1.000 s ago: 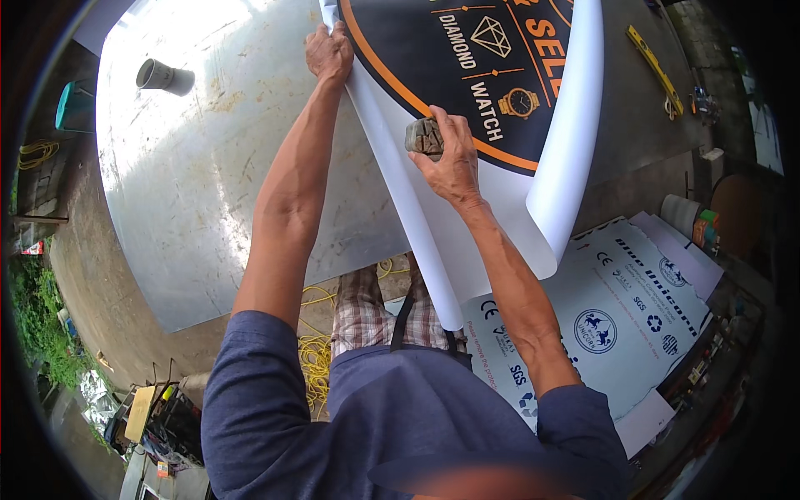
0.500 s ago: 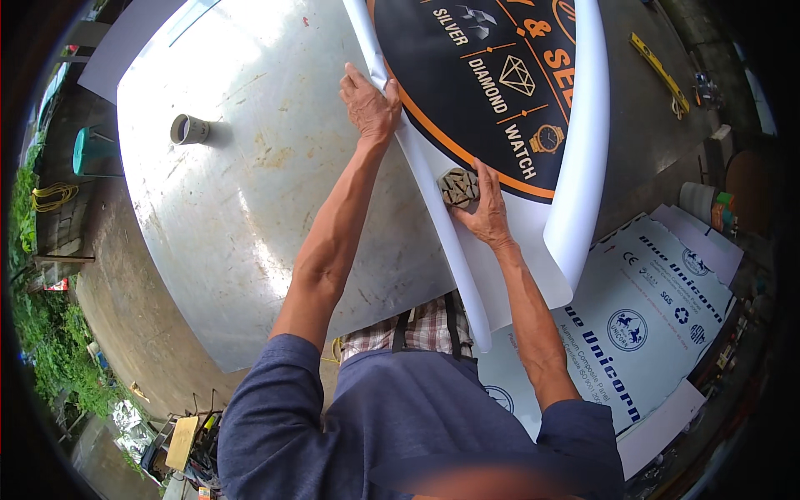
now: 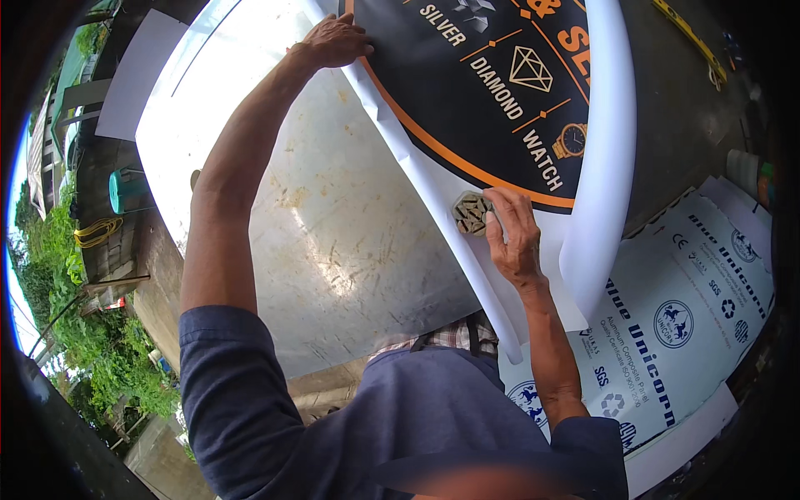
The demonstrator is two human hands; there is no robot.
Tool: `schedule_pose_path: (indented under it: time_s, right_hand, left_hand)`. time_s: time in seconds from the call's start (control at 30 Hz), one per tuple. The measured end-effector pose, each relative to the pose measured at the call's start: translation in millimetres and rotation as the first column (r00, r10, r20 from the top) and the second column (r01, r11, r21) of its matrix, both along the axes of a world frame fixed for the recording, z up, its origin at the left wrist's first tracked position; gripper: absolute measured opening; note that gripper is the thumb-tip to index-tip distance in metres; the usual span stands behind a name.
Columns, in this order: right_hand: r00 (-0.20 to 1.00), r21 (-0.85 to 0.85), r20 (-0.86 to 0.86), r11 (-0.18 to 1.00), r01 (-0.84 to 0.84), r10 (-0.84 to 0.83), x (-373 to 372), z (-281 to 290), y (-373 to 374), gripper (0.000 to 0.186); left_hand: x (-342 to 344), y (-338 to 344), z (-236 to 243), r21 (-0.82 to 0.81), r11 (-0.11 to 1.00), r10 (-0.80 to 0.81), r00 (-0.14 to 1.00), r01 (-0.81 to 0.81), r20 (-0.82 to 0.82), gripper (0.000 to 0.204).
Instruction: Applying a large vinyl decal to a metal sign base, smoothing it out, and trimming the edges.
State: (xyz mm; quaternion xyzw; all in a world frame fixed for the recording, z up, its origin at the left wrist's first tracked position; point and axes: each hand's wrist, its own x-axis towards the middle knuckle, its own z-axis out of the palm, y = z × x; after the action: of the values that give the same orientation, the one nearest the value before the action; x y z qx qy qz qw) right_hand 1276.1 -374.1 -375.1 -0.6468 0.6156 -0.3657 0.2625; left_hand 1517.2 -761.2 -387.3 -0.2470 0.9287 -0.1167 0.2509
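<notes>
A large printed sheet point(image 3: 467, 92), black with an orange border and white margins, lies over the metal-topped table. Its left margin point(image 3: 383, 117) is creased and curled up, and its right side bends over in a broad white roll point(image 3: 612, 142). My left hand point(image 3: 336, 40) is open at the far left edge, fingers stretched over the curl and onto the black print. On the white margin at the near end sits a hexagonal clear container point(image 3: 471, 213) of small dark pieces. My right hand point(image 3: 518, 237) is beside it, fingers loosely bent and apart, thumb and fingertips at its right edge.
Bare shiny metal tabletop point(image 3: 333, 250) extends left of the sheet. A cylindrical cup point(image 3: 195, 178) is mostly hidden behind my left arm. Pale blue printed panels point(image 3: 667, 333) lie lower right. A yellow level point(image 3: 692, 37) is at upper right; a teal stool point(image 3: 127, 192) stands left.
My left hand has moved farther away along the curled edge, opening onto the print. My right hand has loosened from around the hexagonal container to its right side. The view has shifted.
</notes>
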Motion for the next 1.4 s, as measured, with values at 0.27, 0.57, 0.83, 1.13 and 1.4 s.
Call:
schedule_pose_path:
  time_s: [0.27,0.57,0.83,1.13,1.4]
  right_hand:
    - [0.998,0.252,0.024,0.966,0.057,-0.065,106,-54,-104,0.036]
    - [0.993,0.482,-0.065,0.868,0.120,-0.102,141,-37,-125,0.039]
    - [0.952,0.173,-0.159,0.942,0.288,-0.262,177,-24,-97,0.045]
    - [0.868,0.285,-0.463,0.957,-0.045,0.179,193,-21,-46,0.056]
    - [0.946,0.250,-0.281,0.964,-0.094,0.165,135,-8,-10,0.045]
  left_hand:
    - [9,-13,10,0.281,0.952,0.137,0.990,-0.125,-0.025,0.029]
    - [82,-13,6,0.251,0.968,0.063,0.991,-0.031,-0.120,0.048]
    - [114,19,10,0.070,0.997,0.058,0.980,-0.045,-0.191,0.055]
    - [146,56,-10,0.075,0.949,0.315,0.913,-0.306,-0.258,0.058]
    - [114,96,-29,0.275,0.720,0.694,0.672,-0.638,-0.258,0.126]
